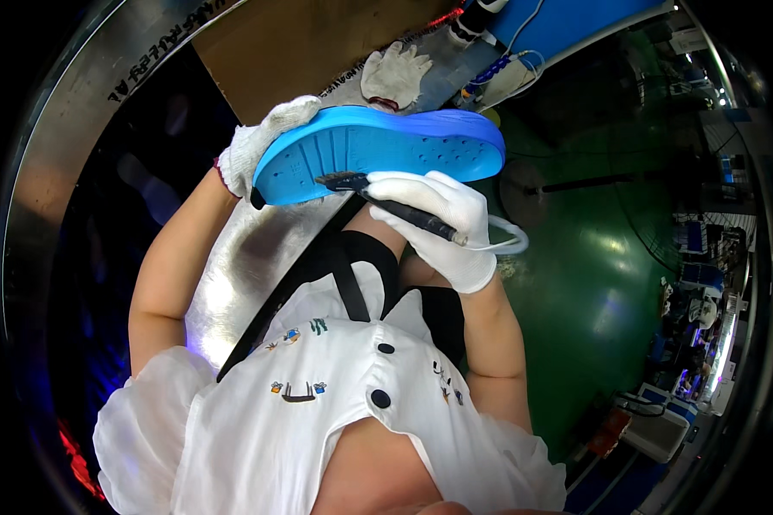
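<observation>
A bright blue shoe sole (386, 148), shading to violet at its right end, is held up in front of me with its grooved and dotted face toward me. My left hand (264, 142), in a white knit glove, is closed around the sole's left end. In a white glove too, my right hand (448, 210) grips a black pen-shaped brush (410, 218) with a pale tube at its rear. The dark brush tip is at the sole's lower edge, left of its middle; whether it touches cannot be made out.
Beyond the sole, a white glove (397, 75) lies on the metal bench (236, 270) beside a brown board (292, 51). At left runs a dark belt-like surface (142, 232) with faint sole-shaped forms. A blue panel (567, 24) stands far right, above green floor (593, 283).
</observation>
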Available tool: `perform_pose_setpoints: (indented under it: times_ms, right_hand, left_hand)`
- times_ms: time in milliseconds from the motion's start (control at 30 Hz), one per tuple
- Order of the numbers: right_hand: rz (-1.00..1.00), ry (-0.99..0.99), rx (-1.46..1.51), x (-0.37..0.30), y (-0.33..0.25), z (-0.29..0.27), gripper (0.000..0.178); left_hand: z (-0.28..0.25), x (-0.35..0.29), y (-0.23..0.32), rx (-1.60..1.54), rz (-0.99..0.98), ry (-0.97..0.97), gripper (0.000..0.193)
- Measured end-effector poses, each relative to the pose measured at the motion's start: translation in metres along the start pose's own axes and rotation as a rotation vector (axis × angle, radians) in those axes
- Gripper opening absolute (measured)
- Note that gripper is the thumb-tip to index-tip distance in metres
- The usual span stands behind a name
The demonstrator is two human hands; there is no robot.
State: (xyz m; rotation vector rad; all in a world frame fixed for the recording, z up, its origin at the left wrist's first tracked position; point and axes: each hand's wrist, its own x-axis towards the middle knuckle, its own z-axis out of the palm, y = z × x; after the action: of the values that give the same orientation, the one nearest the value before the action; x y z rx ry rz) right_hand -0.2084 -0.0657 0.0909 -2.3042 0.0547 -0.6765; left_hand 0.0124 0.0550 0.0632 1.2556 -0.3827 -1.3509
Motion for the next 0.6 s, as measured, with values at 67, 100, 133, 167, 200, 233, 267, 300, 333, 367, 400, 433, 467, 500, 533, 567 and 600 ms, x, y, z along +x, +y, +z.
perform_pose_setpoints:
  times_ms: [67,100,133,167,200,233,267,300,333,367,400,433,467,500,533,567,600]
  right_hand:
    - [-0.109,-0.074,-0.202,-0.003,-0.009,0.007,0.022]
    - [-0.139,-0.102,-0.264,-0.005,-0.017,0.009,0.023]
    - [-0.165,-0.125,-0.323,-0.007,-0.023,0.012,0.025]
    - [-0.144,-0.109,-0.267,-0.006,-0.026,0.009,0.024]
    - [-0.139,-0.009,-0.147,-0.004,-0.017,0.008,0.023]
    - [-0.104,-0.001,-0.156,-0.003,-0.011,0.003,0.023]
    - [-0.073,0.003,-0.17,0.0,-0.008,0.0,0.024]
    - [-0.149,-0.018,-0.256,-0.004,-0.009,0.004,0.025]
    - [-0.178,-0.111,-0.372,-0.009,-0.015,0.005,0.026]
    - [-0.191,-0.123,-0.385,-0.011,-0.022,0.005,0.027]
    - [-0.203,-0.134,-0.399,-0.009,-0.027,0.004,0.027]
    - [-0.183,-0.036,-0.276,-0.009,-0.026,0.003,0.028]
    - [-0.231,0.072,-0.274,-0.006,-0.017,0.001,0.028]
    - [-0.208,0.06,-0.288,-0.005,-0.011,-0.003,0.028]
    - [-0.194,0.045,-0.3,0.001,-0.007,-0.005,0.028]
    - [-0.236,-0.038,-0.323,0.0,-0.012,-0.006,0.03]
    - [-0.246,-0.129,-0.342,-0.001,-0.021,-0.008,0.032]
  left_hand:
    - [-0.023,0.012,-0.005,0.165,0.162,-0.113,0.034]
    - [-0.022,0.008,-0.005,0.284,0.175,-0.064,0.034]
    - [-0.012,0.0,0.004,0.409,0.183,-0.017,0.036]
    - [-0.003,-0.009,0.011,0.53,0.183,0.032,0.039]
    - [-0.005,-0.007,0.01,0.46,0.175,0.027,0.04]
    - [-0.006,-0.004,0.008,0.39,0.163,0.021,0.041]
    - [-0.008,-0.003,0.006,0.316,0.157,0.02,0.042]
    - [-0.017,0.003,0.004,0.247,0.151,-0.126,0.042]
    - [-0.02,0.008,0.006,0.178,0.158,-0.283,0.041]
    - [-0.016,0.002,0.009,0.199,0.156,-0.227,0.04]
    - [-0.013,-0.003,0.014,0.217,0.157,-0.167,0.04]
    - [-0.014,-0.003,0.011,0.134,0.12,-0.17,0.04]
    - [-0.015,-0.003,0.009,0.051,0.083,-0.175,0.039]
    - [-0.017,0.003,0.009,0.143,0.2,-0.188,0.046]
    - [-0.022,0.007,0.005,0.141,0.214,-0.182,0.046]
    - [-0.029,0.011,0.0,0.131,0.175,-0.184,0.051]
    - [-0.033,0.013,-0.001,0.121,0.136,-0.186,0.056]
